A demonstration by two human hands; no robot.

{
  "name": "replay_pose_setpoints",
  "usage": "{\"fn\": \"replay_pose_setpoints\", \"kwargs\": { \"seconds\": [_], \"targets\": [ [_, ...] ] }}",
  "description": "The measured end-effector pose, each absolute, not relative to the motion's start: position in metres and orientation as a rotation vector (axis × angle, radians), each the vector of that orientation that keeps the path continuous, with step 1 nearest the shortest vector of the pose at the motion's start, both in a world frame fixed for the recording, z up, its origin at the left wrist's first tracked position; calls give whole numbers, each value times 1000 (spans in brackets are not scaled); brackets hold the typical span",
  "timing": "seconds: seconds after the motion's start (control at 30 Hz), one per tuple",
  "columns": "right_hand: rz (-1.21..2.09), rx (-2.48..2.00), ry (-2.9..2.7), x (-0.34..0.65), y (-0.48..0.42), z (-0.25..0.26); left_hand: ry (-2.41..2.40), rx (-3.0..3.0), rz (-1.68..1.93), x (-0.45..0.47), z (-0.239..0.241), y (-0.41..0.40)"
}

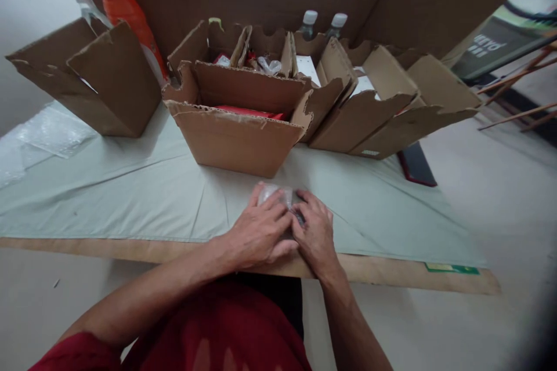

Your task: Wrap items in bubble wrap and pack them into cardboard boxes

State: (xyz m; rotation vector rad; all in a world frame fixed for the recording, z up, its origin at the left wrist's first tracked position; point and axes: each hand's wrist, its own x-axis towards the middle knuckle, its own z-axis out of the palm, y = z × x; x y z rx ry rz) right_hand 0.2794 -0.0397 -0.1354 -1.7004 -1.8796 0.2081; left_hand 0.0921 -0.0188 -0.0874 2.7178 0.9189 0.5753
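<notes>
A small piece of clear plastic [282, 192], perhaps a bag or bubble wrap, lies near the front edge of the cloth-covered table, largely covered by my hands. Over its left part is my left hand [264, 226], fingers bent and pressed onto it. My right hand [317, 231] curls over the right side, its fingertips close to those of the left. A dark bit shows under the right fingers, too small to name. Just beyond my hands stands an open cardboard box [239, 142] with a flat red item [252, 111] inside.
Several open cardboard bins [361, 122] line the back, with white boxes [307, 68] in some. Two white-capped bottles [336, 24] stand behind. On the left are another cardboard box [117, 87], an orange object [124, 8] and clear plastic wrap [54, 127]. A dark flat item [416, 163] lies right.
</notes>
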Motion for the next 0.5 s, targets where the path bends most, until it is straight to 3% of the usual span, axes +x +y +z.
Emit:
{"fn": "replay_pose_setpoints", "kwargs": {
  "seconds": [0.13,0.27,0.37,0.5],
  "targets": [
    [323,-1629,-1717,278,-42,-121,1474,2616,698,20,-80,-12],
    [409,-1592,-1666,273,-42,-119,1887,2445,1066,-27,-52,-26],
    [381,-1569,-1677,267,-41,-127,1510,2602,1063,4,-42,-43],
    [338,-1533,-1685,266,-44,-135,900,2814,456,65,-65,-40]
  ]
}}
